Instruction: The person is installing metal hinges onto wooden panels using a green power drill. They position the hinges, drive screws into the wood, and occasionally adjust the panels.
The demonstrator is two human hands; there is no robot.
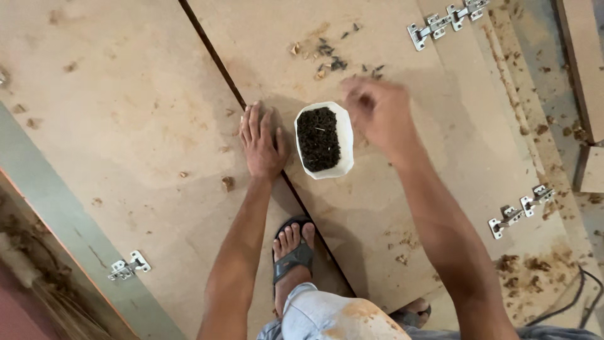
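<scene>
Boards [126, 113] of pale brown wood cover most of the floor, two large panels lying side by side with a narrow dark gap [214, 60] between them. The white container [323, 138] serves as the landmark: it stands on the right-hand panel just beside that gap, open at the top and filled with small dark screws [318, 138].

The person's legs come in from below the container, one foot in a dark sandal [294, 249] planted on the gap line.

Left hand [261, 141]: flat on the boards, palm down, fingers spread and straight, just left of the container and nearly touching its side; it grips nothing.

Right hand [377, 110]: raised just right of the container's upper rim, fingers curled inward. It is blurred, so whether it holds anything cannot be told.

Metal hinges: one pair [447, 19] lies well above and right of the container, a second pair [521, 211] well below and right, and a single hinge [128, 266] far below and left, near the edge of the left panel.

Loose screws [333, 60] and a few wood chips lie scattered just above the container. Sawdust clumps [528, 264] gather far to its lower right, near a black cable [582, 293].
</scene>
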